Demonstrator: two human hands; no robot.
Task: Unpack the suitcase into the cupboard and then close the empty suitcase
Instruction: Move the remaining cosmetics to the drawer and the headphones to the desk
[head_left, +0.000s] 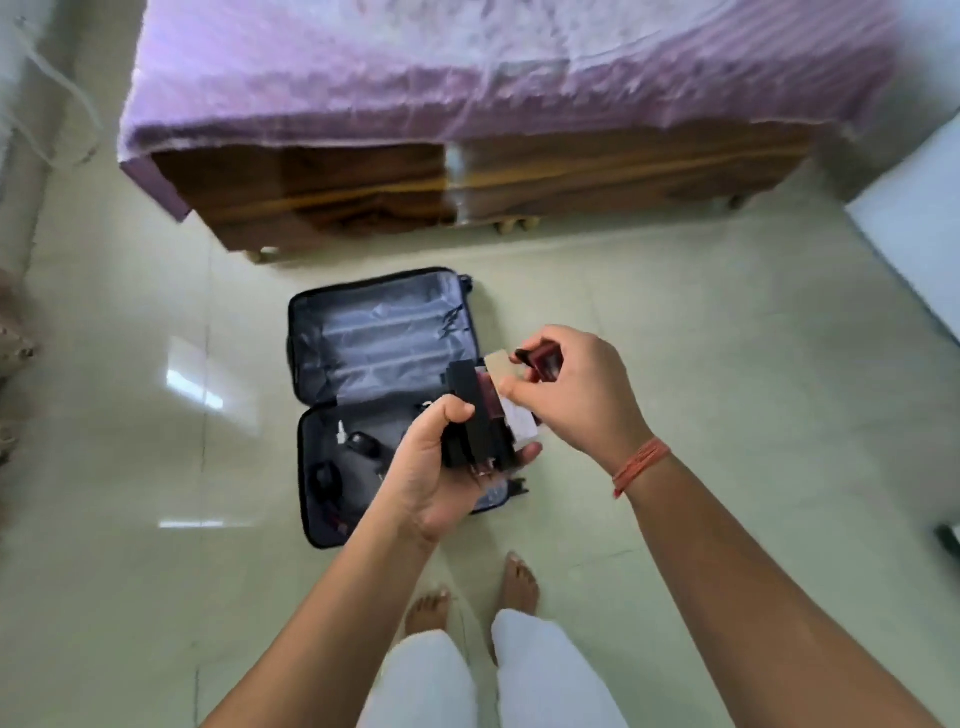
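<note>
- Fingers (457, 410) of the left hand (431, 483) were curled round a stack of small boxes (467, 410), thumb pressed on top and palm beneath.
- Fingers of the right hand (576, 395) pinched a dark red item (545, 361) just beside the top of the stack. I could not tell what the item was.
- Both loads were held in the air above the suitcase (374, 332), which lay open on the floor (675, 312) with its lid half bare.
- Handling, as I judged it: the boxes looked light and stiff, with smooth faces that could slide against each other. A loose stack of this kind calls for a grip across the long sides, with support from below. Squeezing one end risks fanning the boxes out.
- I judged the dark red item small and light. A two-sided pinch seemed enough, though it may be fragile.
- Small things lay in the near half of the suitcase: a white piece (341, 431), a black fob (363, 445) and a dark coiled object (327, 480). Each looked light and would need a fingertip pick.
- Surroundings: a bed (467, 78) under a purple cover and clear plastic stood well beyond the suitcase. The person's bare feet (519, 577) stood just short of its near edge.
- The cupboard was not in view. I saw nothing on the floor between the feet and the suitcase, but the open case itself was a trip hazard when turning away.
</note>
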